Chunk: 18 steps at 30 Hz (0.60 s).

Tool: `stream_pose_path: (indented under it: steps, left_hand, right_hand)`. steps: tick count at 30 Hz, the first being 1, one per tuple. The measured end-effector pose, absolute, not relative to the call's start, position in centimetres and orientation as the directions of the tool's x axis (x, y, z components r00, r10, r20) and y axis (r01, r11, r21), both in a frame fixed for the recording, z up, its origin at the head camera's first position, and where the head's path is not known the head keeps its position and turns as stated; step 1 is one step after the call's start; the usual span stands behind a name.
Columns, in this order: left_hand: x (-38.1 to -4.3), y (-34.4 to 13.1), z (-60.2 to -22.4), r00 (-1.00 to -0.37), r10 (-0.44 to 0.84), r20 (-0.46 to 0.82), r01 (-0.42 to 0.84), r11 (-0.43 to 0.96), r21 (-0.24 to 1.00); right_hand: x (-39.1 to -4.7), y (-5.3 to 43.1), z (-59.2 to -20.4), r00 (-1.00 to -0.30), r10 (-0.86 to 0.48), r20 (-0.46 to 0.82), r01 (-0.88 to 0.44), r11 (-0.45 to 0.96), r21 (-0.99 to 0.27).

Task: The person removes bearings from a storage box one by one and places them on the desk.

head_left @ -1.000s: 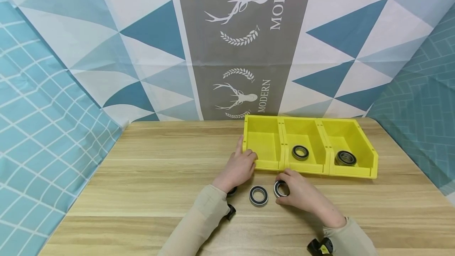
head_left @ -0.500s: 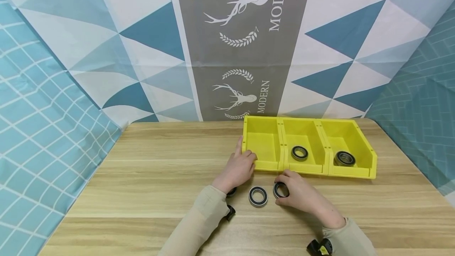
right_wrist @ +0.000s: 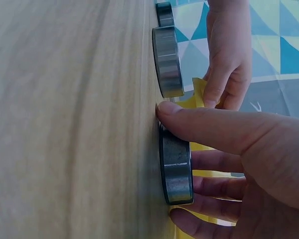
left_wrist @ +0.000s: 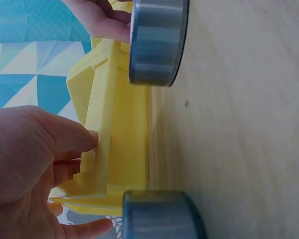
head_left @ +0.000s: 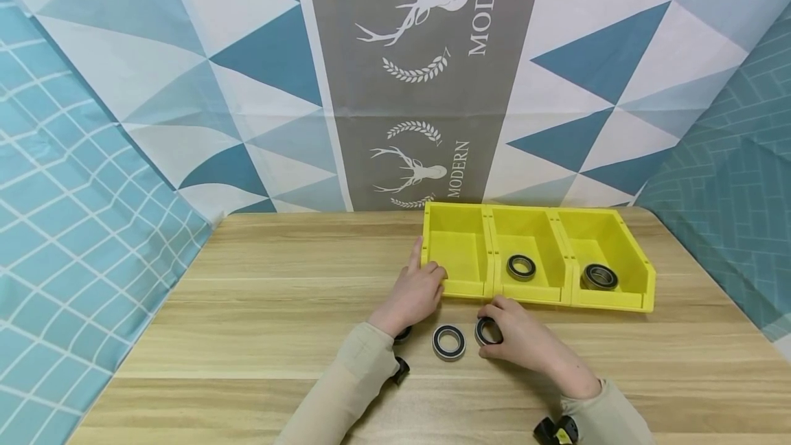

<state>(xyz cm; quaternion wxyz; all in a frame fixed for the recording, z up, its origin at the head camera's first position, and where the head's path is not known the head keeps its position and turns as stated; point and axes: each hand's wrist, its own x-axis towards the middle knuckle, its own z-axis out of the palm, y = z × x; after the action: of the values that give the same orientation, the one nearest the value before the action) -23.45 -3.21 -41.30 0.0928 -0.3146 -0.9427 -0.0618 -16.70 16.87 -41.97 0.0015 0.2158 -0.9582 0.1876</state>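
Note:
My left hand [head_left: 415, 292] grips the front left corner of a yellow storage bin [head_left: 460, 287]; the left wrist view has the thumb on its front edge. On the tabletop in front of the middle bin, my right hand [head_left: 525, 335] holds a ball bearing [right_wrist: 177, 169] between thumb and fingers, the bearing lying flat. Just left of it lies a second bearing [head_left: 449, 356], apart from both hands. A third bearing [head_left: 403, 335] is partly hidden beneath my left wrist.
Three yellow bins stand joined in a row. One bearing [head_left: 522, 277] lies in the middle bin [head_left: 536, 292], and what looks like a stack of bearings [head_left: 599, 283] sits in the right bin [head_left: 618, 299]. Patterned cloth [head_left: 259, 74] hangs behind the wooden table [head_left: 259, 307].

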Motion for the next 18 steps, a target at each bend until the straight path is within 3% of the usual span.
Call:
stream_pose_path:
  steps: [18]
  left_hand:
    - [-23.28,-3.21,-41.17,-0.784,0.582,0.215,0.605,0.794,0.058]
  right_hand:
    - [-16.56,16.6,-42.14,-0.914,-0.398,0.079,-0.401,0.854,-0.331]
